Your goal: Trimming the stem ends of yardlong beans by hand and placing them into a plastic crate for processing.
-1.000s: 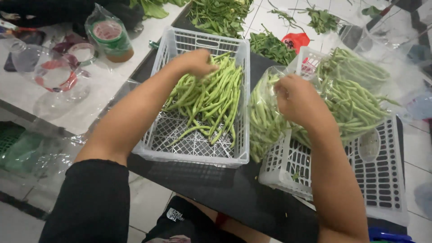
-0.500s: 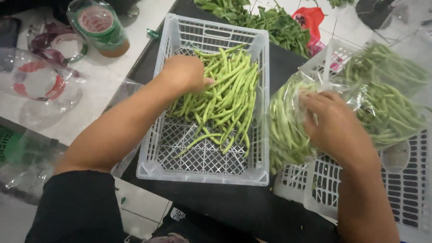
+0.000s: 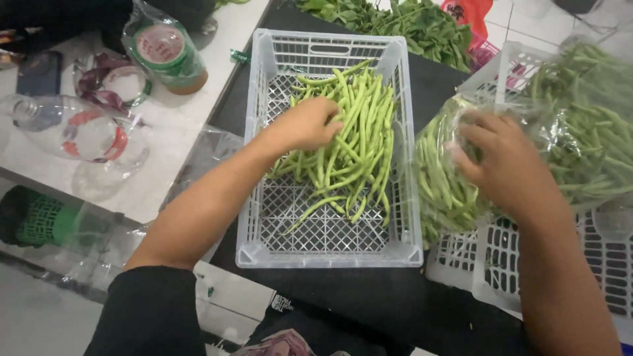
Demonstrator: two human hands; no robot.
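A white plastic crate [image 3: 326, 254] sits on a black mat and holds a pile of loose green beans [image 3: 359, 135]. My left hand [image 3: 304, 124] reaches into the crate, its fingers curled on beans at the pile's left side. My right hand [image 3: 504, 165] grips a clear plastic bag of green beans [image 3: 442, 184] just right of the crate. That bag rests against a second white crate [image 3: 501, 264], where more bagged beans [image 3: 587, 125] lie.
Leafy greens [image 3: 402, 23] and a red bag [image 3: 469, 12] lie beyond the crate. On the white tiles to the left are a roll of green tape in plastic [image 3: 165, 53], clear plastic bags [image 3: 72, 132] and a dark green basket [image 3: 36, 217].
My left hand has slid from the crate's far left corner toward the middle of the bean pile. The right hand has kept hold of the bag. The view has moved closer.
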